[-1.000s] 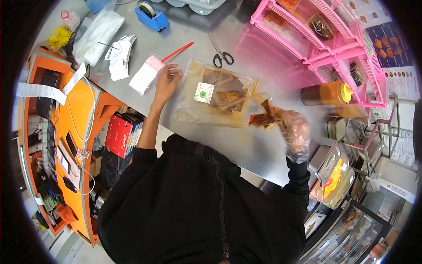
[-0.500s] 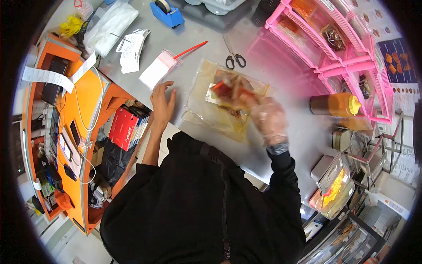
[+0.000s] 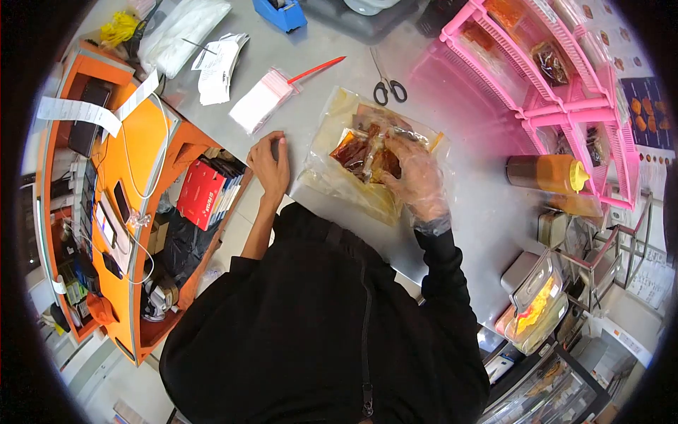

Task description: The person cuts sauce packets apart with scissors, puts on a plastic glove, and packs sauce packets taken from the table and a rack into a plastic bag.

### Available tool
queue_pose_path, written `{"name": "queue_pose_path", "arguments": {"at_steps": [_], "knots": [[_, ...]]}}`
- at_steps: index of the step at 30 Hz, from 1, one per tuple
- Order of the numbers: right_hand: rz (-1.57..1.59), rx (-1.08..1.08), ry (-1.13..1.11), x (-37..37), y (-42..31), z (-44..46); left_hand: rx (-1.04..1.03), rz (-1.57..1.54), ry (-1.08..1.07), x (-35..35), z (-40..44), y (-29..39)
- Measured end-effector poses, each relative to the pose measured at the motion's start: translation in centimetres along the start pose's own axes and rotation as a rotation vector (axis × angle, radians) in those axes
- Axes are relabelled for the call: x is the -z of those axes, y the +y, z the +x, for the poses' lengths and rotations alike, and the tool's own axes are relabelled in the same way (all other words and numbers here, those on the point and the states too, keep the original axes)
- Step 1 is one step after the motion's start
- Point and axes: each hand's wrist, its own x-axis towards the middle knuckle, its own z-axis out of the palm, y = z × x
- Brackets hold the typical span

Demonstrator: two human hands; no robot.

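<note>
My right hand (image 3: pixel 420 182), in a clear plastic glove, has its fingers curled onto small clear packets of dark red-brown sauce (image 3: pixel 360 152). The packets lie on a large, flat transparent plastic bag (image 3: pixel 326 169) with yellowish contents, and the fingers partly cover them. My bare left hand (image 3: pixel 270 164) rests at the table's near edge, left of the bag. Its fingers are loosely bent, the thumb stands apart, and it holds nothing. Just beyond it lies a pack of small pink-edged plastic bags (image 3: pixel 260 102) with a red pen (image 3: pixel 318 69) at its corner.
Black-handled scissors (image 3: pixel 385 88) and printed receipts (image 3: pixel 217 69) lie on the metal table. A blue tape dispenser (image 3: pixel 282 15) sits farther back. Pink racks (image 3: pixel 526 109) and a sauce bottle (image 3: pixel 544 173) stand to the right; an orange shelf unit (image 3: pixel 134 205) is at left.
My right hand has come down and leftward, and the blurred sauce packets now rest still on the bag. My left hand stays at the table edge.
</note>
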Motion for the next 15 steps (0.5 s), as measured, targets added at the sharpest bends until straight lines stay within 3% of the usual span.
{"name": "queue_pose_path", "arguments": {"at_steps": [4,7,10,13,15], "knots": [[0.024,-0.078,-0.135,0.4,0.1,1.2,0.012,0.006,0.009,0.0,0.0,0.1],[-0.073,-0.201,-0.358,1.9,0.5,1.1,0.026,0.008,0.003,-0.1,0.0,-0.1],[-0.003,-0.235,-0.367,2.6,2.2,-0.5,0.029,0.007,0.007,-0.1,0.0,0.0],[0.239,-0.364,-0.189,3.9,2.6,-1.8,0.025,0.016,0.012,-0.1,-0.1,0.0],[0.141,-0.507,-0.21,5.2,2.3,-1.3,0.026,0.011,0.002,-0.1,0.0,0.1]]}}
